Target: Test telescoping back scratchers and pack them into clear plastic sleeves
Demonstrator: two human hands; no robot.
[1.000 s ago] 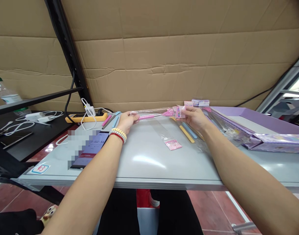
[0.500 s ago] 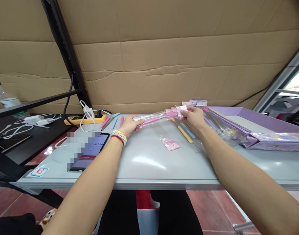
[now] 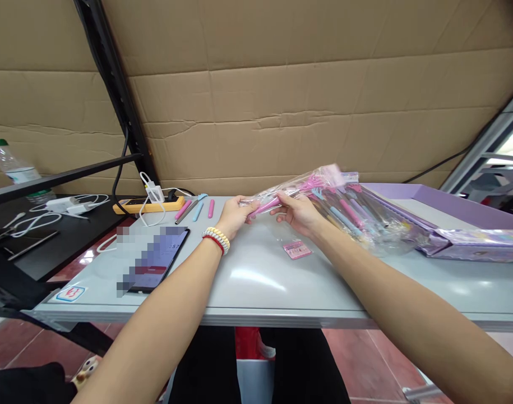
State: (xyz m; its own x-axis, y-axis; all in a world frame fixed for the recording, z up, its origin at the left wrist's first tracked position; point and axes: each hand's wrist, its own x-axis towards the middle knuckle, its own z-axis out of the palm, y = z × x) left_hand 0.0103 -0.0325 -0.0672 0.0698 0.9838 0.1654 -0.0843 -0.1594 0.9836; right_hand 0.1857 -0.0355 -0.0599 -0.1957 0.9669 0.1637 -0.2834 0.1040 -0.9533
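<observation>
My left hand (image 3: 234, 215) pinches the near-left end of a clear plastic bag (image 3: 283, 189) that holds a pink pen (image 3: 267, 208). The pen's far end has a pink, branching top, and a pale pink card sits at the bag's upper right end. Against the pen's middle, my right hand (image 3: 299, 213) closes thumb and fingers on it through the plastic. Several pens in clear bags (image 3: 344, 216) lie just right of that hand. A small pink label card (image 3: 297, 249) rests on the table below it.
Left of my hands lie loose pink, grey and blue pen parts (image 3: 193, 210) and a phone (image 3: 159, 261). Behind them sits a yellow power strip (image 3: 155, 206) with white cables. A purple box (image 3: 479, 249) stands at right on the grey table (image 3: 256, 292).
My right hand has left the bag's card end and moved left and down onto the pen's middle. The bag's far end now points higher to the right.
</observation>
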